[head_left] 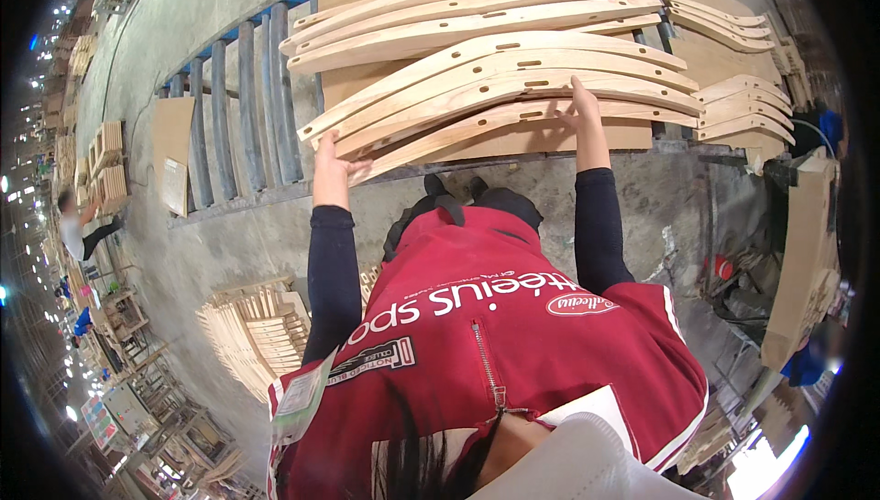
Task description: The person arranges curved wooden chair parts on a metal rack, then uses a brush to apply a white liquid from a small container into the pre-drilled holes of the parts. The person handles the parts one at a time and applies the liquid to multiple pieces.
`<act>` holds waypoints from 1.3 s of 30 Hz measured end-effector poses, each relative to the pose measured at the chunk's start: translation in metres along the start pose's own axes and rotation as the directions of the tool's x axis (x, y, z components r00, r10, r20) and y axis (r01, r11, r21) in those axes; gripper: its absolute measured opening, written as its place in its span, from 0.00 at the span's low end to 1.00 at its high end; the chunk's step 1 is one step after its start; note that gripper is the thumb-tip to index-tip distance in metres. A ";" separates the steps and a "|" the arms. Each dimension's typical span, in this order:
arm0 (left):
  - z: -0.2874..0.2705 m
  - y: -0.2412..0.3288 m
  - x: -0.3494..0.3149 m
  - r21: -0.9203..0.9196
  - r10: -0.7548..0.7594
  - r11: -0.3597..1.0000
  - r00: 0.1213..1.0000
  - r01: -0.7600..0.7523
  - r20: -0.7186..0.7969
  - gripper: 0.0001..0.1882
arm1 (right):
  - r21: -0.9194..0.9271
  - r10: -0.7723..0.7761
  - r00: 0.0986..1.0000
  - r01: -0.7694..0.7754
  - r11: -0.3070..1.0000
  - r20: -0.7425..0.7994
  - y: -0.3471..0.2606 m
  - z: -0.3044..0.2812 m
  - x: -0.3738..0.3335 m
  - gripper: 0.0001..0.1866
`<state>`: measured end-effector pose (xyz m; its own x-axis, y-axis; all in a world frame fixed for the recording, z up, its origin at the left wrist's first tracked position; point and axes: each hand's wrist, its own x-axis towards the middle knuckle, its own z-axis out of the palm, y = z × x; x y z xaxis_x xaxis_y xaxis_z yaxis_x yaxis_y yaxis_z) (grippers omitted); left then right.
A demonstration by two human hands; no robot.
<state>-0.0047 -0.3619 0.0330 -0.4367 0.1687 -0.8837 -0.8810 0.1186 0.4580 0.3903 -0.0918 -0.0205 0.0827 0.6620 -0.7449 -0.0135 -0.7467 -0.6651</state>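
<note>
Several pale curved wooden slats point(527, 64), each with a slot at the middle and holes near the ends, lie side by side before me. My left hand point(335, 170) is closed round the left ends of the nearest ones. Further right, my right hand point(581, 113) grips the near slats, with one finger reaching over the top edge. A dark gap shows between the nearest slat point(458, 133) and the one behind it. The undersides of the slats and some fingertips are hidden.
Cardboard point(477, 146) lies under the slats on a conveyor with blue-grey rollers point(247, 101). Another slat group point(486, 7) sits behind, with smaller curved pieces point(747, 108) at right. Stacked wooden parts point(261, 330) stand on the floor at left. Another person point(78, 228) is far left.
</note>
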 end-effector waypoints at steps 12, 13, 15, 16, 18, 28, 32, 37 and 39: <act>-0.050 -0.033 0.020 0.153 -0.016 0.988 1.000 0.014 0.010 0.44 | -0.033 -0.195 0.972 0.192 0.981 -0.132 0.035 -0.018 0.002 0.38; -0.057 -0.032 0.020 0.156 -0.018 0.988 0.998 0.009 0.054 0.45 | -0.020 -0.203 0.963 0.202 0.979 -0.179 0.036 -0.018 0.002 0.40; -0.072 -0.031 0.022 0.164 -0.020 0.986 0.990 -0.003 0.137 0.48 | 0.006 -0.211 0.940 0.220 0.975 -0.269 0.041 -0.016 -0.006 0.44; -0.077 -0.031 0.023 0.171 -0.028 0.985 0.992 0.007 0.123 0.48 | 0.019 -0.176 0.946 0.188 0.982 -0.270 0.042 -0.017 -0.004 0.49; -0.089 -0.034 0.026 0.199 -0.023 0.980 0.990 -0.006 0.142 0.44 | 0.082 -0.156 0.967 0.175 0.981 -0.204 0.049 -0.023 -0.001 0.51; -0.087 -0.035 -0.019 0.428 -0.161 0.903 0.889 -0.043 0.428 0.22 | 0.213 -0.083 0.965 0.138 0.967 -0.250 0.087 -0.015 -0.052 0.49; -0.053 -0.019 -0.039 0.465 -0.245 0.882 0.770 -0.075 0.589 0.21 | 0.211 -0.160 0.941 0.229 0.950 -0.300 0.089 -0.029 -0.085 0.47; 0.009 -0.001 -0.046 0.502 -0.237 0.837 0.683 -0.217 0.691 0.18 | 0.245 -0.208 0.921 0.296 0.923 -0.329 0.069 -0.056 -0.126 0.45; 0.038 0.005 -0.053 0.492 -0.226 0.831 0.650 -0.260 0.725 0.17 | 0.283 -0.234 0.920 0.326 0.902 -0.314 0.057 -0.071 -0.135 0.43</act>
<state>0.0209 -0.3330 0.0856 0.0470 0.7927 -0.6078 -0.5291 0.5358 0.6580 0.4490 -0.2289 0.0460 0.3924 0.7632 -0.5134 -0.2676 -0.4393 -0.8576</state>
